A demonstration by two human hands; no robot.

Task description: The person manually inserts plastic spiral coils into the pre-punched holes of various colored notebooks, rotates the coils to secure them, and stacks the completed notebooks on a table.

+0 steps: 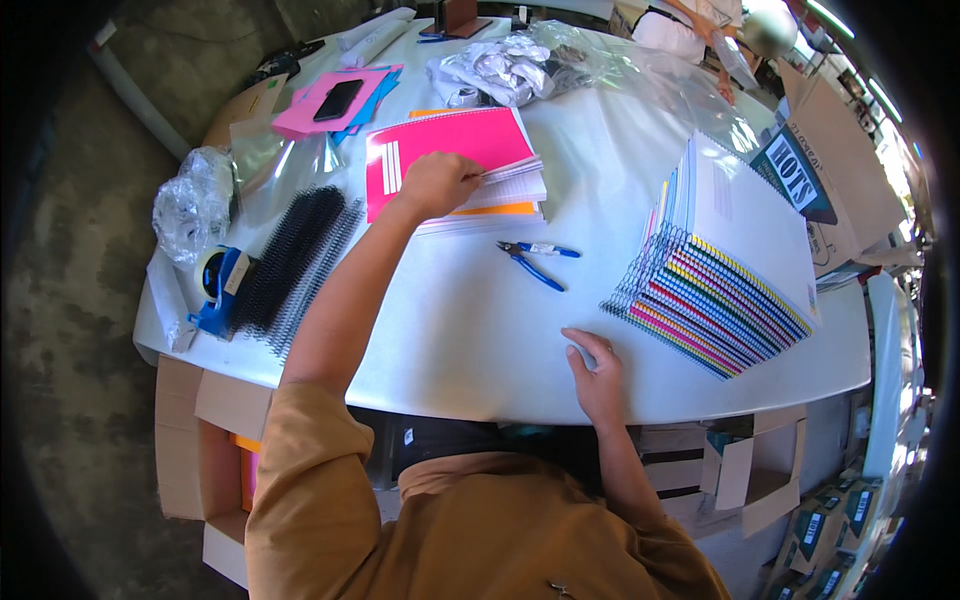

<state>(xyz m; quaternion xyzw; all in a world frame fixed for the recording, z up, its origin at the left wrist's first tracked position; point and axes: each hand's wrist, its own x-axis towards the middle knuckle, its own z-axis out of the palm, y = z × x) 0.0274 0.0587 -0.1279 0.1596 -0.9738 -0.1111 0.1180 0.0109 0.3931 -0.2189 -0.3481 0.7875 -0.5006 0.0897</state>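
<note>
My left hand (440,185) reaches across the table and pinches the right edge of a booklet with a bright pink cover (440,138). That booklet lies on a pile of loose-leaf sets, where white pages and an orange sheet (500,209) show beneath. My right hand (598,378) rests on the table's near edge, thumb and fingers apart, holding nothing. Between the two hands lie blue-handled cutting pliers (540,264). Right of them rises a tall stack of coil-bound notebooks (725,290) with many-coloured spines. Left of the pink booklet are black plastic binding coils (295,255).
A blue tape dispenser (222,290) and crumpled clear plastic (193,205) sit at the left. Behind are a phone (339,100) on coloured sheets and bunched plastic wrap (495,70). Open cartons (180,435) stand below the near edge. Another person (672,35) is at the far right.
</note>
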